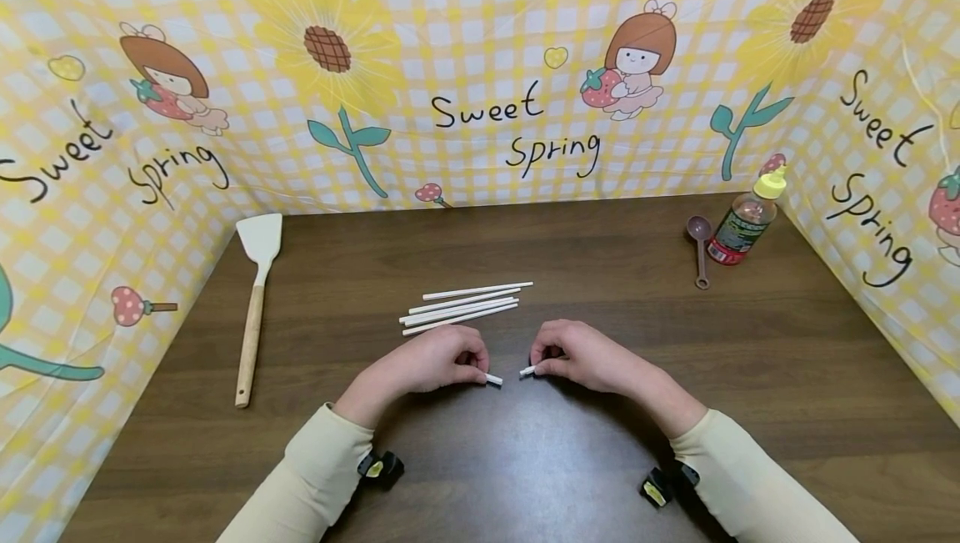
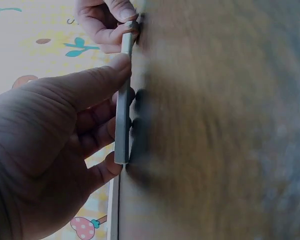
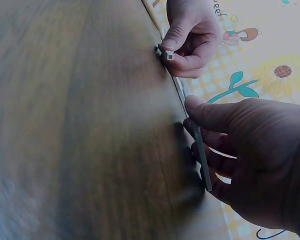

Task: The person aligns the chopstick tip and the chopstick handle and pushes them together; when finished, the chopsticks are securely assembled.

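Observation:
My left hand (image 1: 442,359) pinches a short white stick (image 2: 122,125) between thumb and fingers, low over the brown table. The stick's end pokes out toward the right, and in the right wrist view this end (image 3: 170,56) looks square with a dark hole. Facing it, my right hand (image 1: 588,355) pinches another white stick (image 3: 202,155), whose narrower tip (image 1: 524,372) points left. A small gap separates the two ends in the head view. Fingers cover most of both sticks there. Just behind the left hand lie several longer white sticks (image 1: 461,307), roughly side by side.
A white spatula (image 1: 251,309) with a wooden handle lies at the left of the table (image 1: 480,476). At the back right, a purple measuring spoon (image 1: 701,243) rests beside a clear squeeze bottle (image 1: 742,222) with a yellow cap. Yellow checked cloth (image 1: 480,42) walls the back and sides.

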Tool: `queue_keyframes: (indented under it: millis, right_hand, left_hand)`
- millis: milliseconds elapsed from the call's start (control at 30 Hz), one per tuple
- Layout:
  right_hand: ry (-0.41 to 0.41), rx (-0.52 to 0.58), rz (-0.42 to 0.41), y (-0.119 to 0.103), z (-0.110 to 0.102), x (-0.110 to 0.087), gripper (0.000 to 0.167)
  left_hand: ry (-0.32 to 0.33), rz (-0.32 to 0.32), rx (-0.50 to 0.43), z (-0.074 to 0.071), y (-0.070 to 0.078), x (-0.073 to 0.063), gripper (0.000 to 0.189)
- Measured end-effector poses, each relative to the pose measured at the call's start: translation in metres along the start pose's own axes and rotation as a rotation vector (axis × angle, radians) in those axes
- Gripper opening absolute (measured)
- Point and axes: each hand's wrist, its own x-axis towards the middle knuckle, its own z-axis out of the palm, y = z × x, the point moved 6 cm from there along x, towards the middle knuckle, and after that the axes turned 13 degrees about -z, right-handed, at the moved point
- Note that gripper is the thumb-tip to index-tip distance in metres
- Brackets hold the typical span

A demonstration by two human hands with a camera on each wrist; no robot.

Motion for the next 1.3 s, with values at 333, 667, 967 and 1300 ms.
queue_keyframes:
  millis: [333,667,967,1300]
  right_hand:
    - [0.102,0.062,0.03,0.001,-0.004,0.0,0.011]
    - [0.185,0.045,0.027,0.0,-0.01,0.0,0.005]
    - [0.207,0.004,-0.01,-0.004,-0.013,0.001,0.01]
    - [0.231,-0.004,-0.074,-0.005,-0.014,0.002,0.014]
  left_hand:
    - [0.098,-0.043,-0.009,-0.007,0.0,0.0,0.01]
    - [0.168,-0.024,-0.054,-0.012,0.001,0.001,0.002]
    - [0.251,-0.041,-0.021,-0.017,-0.001,0.001,0.007]
    - [0.281,-0.034,-0.027,-0.02,-0.001,0.001,0.008]
